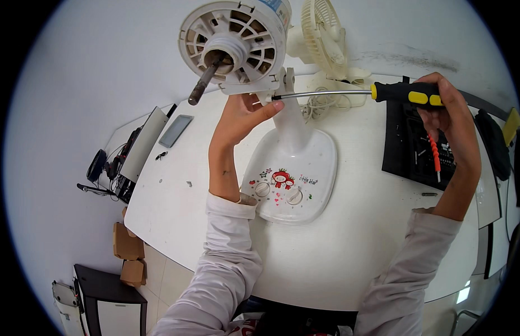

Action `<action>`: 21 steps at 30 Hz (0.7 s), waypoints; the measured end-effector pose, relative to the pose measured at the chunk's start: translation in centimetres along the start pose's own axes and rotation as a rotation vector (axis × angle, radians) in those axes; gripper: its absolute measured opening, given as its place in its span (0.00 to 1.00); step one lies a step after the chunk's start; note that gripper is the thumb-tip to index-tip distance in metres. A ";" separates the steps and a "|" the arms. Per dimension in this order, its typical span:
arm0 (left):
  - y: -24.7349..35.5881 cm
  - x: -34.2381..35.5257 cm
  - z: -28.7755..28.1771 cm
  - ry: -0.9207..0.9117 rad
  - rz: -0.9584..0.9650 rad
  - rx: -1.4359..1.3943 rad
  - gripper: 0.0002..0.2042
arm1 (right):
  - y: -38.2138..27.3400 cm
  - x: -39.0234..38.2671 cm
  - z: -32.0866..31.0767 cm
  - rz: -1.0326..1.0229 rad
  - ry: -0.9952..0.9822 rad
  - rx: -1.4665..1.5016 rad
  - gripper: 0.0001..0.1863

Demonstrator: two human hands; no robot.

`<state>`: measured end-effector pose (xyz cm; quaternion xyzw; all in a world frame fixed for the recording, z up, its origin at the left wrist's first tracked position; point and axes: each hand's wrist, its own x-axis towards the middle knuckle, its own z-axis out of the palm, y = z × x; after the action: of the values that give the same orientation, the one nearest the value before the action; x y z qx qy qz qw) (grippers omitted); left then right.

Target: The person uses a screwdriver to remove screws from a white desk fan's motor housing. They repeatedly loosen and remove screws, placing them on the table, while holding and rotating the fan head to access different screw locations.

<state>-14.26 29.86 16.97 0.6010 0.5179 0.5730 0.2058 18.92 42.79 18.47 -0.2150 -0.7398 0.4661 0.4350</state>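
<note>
A white table fan stands without its blades or guard. Its motor housing point(232, 47) faces me, with a rusty bare shaft point(207, 81) sticking out. My left hand point(237, 117) grips the fan just under the housing, thumb stretched along the neck joint; the other fingers are partly hidden. In my right hand point(447, 106) is a screwdriver point(405, 94) with a black and yellow handle. Held nearly level, its long shank reaches left to the joint beside my left thumb. The fan's base point(316, 185), with two knobs and a red cartoon print, rests on the white table point(327, 257).
A second, cream fan point(324, 39) with a coiled cable point(321, 106) stands behind. At right lies an open black tool case point(400, 140), with an orange twisted tool point(433, 151) over it. A phone point(176, 131) is at left; cardboard boxes point(128, 242) sit below the table's left edge.
</note>
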 end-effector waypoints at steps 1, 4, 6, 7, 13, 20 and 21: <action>0.0 0.0 0.0 -0.001 0.005 -0.004 0.38 | 0.1 0.0 0.1 -0.017 0.008 -0.017 0.27; -0.3 0.1 0.1 -0.001 0.018 -0.014 0.38 | -0.1 -0.6 0.8 -0.016 0.057 -0.019 0.30; -0.3 0.1 0.2 0.008 0.024 -0.013 0.37 | 0.3 -0.5 0.3 -0.109 0.022 -0.016 0.32; -0.3 0.1 0.1 0.008 0.023 -0.006 0.38 | 0.5 -0.5 0.0 -0.155 0.003 -0.014 0.32; -0.3 0.0 0.0 0.009 0.010 0.016 0.37 | 1.3 -0.5 -0.3 -0.147 -0.035 -0.012 0.30; -0.4 0.1 0.0 0.010 0.007 0.014 0.36 | 0.5 -0.4 -1.6 0.037 -0.140 -0.003 0.23; -0.5 0.2 0.0 0.012 0.011 0.012 0.37 | 0.7 -0.5 -1.3 0.017 -0.126 -0.020 0.23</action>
<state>-14.46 30.22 16.65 0.6016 0.5193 0.5746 0.1957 20.24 43.43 17.91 -0.1957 -0.7686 0.4748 0.3814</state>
